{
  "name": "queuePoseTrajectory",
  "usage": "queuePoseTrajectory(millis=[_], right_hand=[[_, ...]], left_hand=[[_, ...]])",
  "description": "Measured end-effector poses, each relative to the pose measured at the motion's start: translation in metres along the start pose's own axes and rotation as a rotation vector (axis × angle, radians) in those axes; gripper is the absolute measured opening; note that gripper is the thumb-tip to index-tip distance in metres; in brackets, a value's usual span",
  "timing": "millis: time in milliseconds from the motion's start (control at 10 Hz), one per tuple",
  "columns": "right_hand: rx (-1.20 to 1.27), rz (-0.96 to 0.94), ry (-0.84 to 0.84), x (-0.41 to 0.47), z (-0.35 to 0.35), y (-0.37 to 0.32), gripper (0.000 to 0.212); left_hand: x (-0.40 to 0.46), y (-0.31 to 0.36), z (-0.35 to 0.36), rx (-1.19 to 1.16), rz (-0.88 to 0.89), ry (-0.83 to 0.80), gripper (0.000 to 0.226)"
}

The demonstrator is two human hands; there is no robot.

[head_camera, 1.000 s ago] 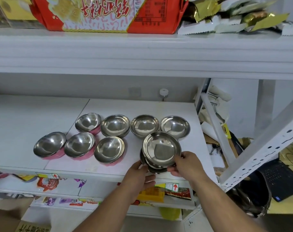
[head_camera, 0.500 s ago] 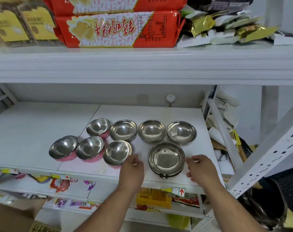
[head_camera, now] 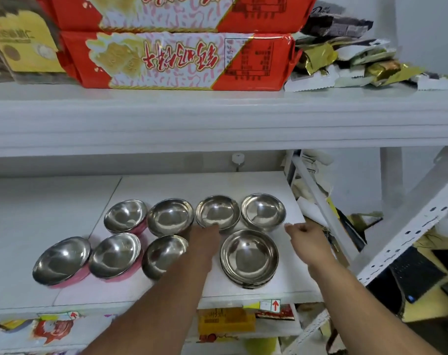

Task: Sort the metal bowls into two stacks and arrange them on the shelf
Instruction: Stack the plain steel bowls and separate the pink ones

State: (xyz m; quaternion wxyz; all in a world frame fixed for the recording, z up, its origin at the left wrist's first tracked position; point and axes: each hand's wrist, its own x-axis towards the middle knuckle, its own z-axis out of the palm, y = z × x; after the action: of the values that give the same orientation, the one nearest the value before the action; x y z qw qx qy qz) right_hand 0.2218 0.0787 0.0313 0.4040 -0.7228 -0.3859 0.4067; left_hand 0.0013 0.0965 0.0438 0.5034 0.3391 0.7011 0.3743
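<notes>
**A:** What do your bowls look like on the shelf [head_camera: 64,213]?

**B:** You have a stack of plain metal bowls [head_camera: 249,258] near the front edge of the white shelf, several nested together, shiny inside, rims slightly offset. Behind it sits a row of four single bowls. The right-hand bowl [head_camera: 263,211] and the middle-right bowl [head_camera: 217,212] are plain steel; the next one along [head_camera: 170,217] also looks plain. The far-left one [head_camera: 125,216] shows a pink outer shell. In front on the left, two more pink-shelled bowls [head_camera: 61,261] [head_camera: 115,254] tilt a little, and a third bowl [head_camera: 164,254] lies partly under your left forearm.

**A:** And your hands?

**B:** Your left hand [head_camera: 205,239] reaches forward with its fingers [head_camera: 214,228] at the near rim of the middle-right bowl. They seem to touch the rim, but you cannot tell from this angle how far they are spread or whether they grip it. Your right hand [head_camera: 307,238] hangs above the shelf with loosely curled fingers [head_camera: 290,228], holding nothing, just beside the near rim of the right-hand bowl.

**A:** Where is the stack relative to them?

**B:** It lies between your two forearms, nearer to you than both sets of fingers, and neither hand touches it. The two plain bowls you are reaching toward sit just behind the stack, close together.
</notes>
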Motion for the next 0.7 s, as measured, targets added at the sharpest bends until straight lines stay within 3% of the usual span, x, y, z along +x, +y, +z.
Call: queuePoseTrajectory(millis=[200,400,500,600,700], right_hand=[[0.074,0.122,0.029,0.013,0.003,0.009,0.02],[0.115,0.192,0.018,0.022,0.007,0.005,0.036],[0.154,0.22,-0.01,0.032,0.008,0.004,0.029],[0.217,0.252,-0.046,0.046,0.009,0.01,0.027],[0.236,0.28,-0.066,0.059,0.011,0.012,0.017]], left_hand=[[0.015,-0.007,0.005,-0.136,-0.119,-0.062,0.041],[0.02,-0.002,0.009,-0.189,-0.162,-0.028,0.042],[0.033,-0.005,0.015,-0.218,-0.17,0.001,0.035],[0.037,-0.004,0.021,-0.235,-0.207,0.016,0.01],[0.09,-0.032,0.029,-0.221,-0.238,0.019,0.013]])
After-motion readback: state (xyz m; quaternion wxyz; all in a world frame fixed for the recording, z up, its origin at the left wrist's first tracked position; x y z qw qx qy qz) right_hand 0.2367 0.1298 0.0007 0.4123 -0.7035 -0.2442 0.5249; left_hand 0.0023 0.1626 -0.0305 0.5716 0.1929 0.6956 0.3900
